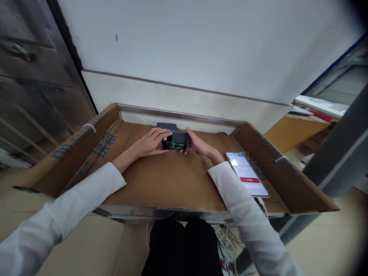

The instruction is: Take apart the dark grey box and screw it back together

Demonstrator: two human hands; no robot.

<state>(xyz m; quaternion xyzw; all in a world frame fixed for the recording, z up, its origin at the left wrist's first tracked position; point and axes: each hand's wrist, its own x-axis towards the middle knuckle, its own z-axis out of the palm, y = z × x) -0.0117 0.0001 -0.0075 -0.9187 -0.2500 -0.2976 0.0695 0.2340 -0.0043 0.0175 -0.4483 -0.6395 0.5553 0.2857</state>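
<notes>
A small dark metal box point(180, 140) with a green circuit board point(176, 144) showing in its open side rests on the cardboard-covered table point(161, 180). My left hand point(149, 143) grips its left end, thumb on top. My right hand point(201, 146) holds its right end with the fingers pressed against the case. A second dark flat piece point(166, 126) lies just behind the box. Both arms wear white sleeves.
A smartphone point(247, 173) with a lit screen and a red button lies to the right, a white cable trailing from it. Raised cardboard flaps point(71, 149) line both sides. A wall stands behind; a dark cabinet point(31, 69) is left. Cables hang below the front edge.
</notes>
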